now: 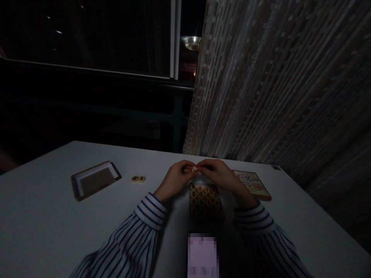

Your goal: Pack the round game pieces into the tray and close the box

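Note:
My left hand (178, 177) and my right hand (218, 173) meet above the table, both pinching one small round pale piece (195, 169) with dark marking. Just below them lies a dark-edged box (205, 200) filled with rows of yellowish round pieces, a few marked red. Two loose round pieces (138, 178) with dark characters rest side by side to the left of my left hand. Farther left is an open shallow tin (97, 179) with a pale inner wall. Partly behind my right forearm lies a flat lid (252, 183) with printed writing.
A phone (202, 255) with a lit, pixelated screen is at the white table's (43, 208) near side. A beaded string curtain (246, 85) hangs behind the table on the right. Behind the left side is a dark window (87, 34). A small card (276, 167) lies at the far right edge.

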A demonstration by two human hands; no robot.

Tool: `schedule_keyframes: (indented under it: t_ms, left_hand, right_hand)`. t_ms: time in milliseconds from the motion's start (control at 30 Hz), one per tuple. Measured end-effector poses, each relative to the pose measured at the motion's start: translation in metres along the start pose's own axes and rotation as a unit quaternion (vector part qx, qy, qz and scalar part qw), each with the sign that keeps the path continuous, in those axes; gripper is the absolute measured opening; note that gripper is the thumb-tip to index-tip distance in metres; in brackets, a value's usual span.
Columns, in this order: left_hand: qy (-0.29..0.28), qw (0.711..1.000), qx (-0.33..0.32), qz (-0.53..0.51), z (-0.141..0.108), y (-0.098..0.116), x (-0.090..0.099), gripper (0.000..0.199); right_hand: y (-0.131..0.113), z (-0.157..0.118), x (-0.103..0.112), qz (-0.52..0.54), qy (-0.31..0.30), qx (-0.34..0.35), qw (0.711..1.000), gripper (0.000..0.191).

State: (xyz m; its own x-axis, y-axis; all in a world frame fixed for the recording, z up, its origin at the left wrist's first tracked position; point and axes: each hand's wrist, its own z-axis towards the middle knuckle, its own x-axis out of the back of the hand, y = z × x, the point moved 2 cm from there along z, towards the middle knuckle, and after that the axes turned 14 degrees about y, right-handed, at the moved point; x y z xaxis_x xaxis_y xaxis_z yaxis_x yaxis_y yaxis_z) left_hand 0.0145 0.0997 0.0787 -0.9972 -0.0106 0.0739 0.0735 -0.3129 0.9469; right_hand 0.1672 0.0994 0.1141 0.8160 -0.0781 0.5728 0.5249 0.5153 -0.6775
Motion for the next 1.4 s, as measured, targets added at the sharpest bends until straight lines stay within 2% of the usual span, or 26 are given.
schedule_keyframes:
  t_ms: [200, 400, 700, 1200, 1400]
  left_hand:
    - [0.01, 0.999, 0.027, 0.022, 0.0002, -0.0005, 0.0012, 0.023]
    - [0.016, 0.997, 0.072, 0.001, 0.0009, -0.0013, 0.0012, 0.021]
    - [0.016, 0.998, 0.065, 0.0, 0.0006, 0.0003, 0.0024, 0.016]
    - [0.019, 0.986, 0.146, -0.08, -0.0019, -0.0028, -0.0009, 0.013]
    - [0.01, 0.985, 0.149, -0.084, -0.0017, -0.0033, -0.0016, 0.013]
  right_hand:
    - [0.0016, -0.0009, -0.0007, 0.005, -0.014, -0.005, 1.0, 0.019]
    - [0.0038, -0.0026, -0.0002, -0.007, -0.009, 0.001, 1.0, 0.018]
    - [0.0082, -0.0014, -0.0003, -0.028, -0.007, 0.006, 1.0, 0.016]
    - [0.003, -0.0026, 0.0023, -0.065, -0.003, 0.02, 0.998, 0.017]
    - [0.0021, -0.0031, 0.0018, -0.059, 0.0, 0.014, 0.998, 0.017]
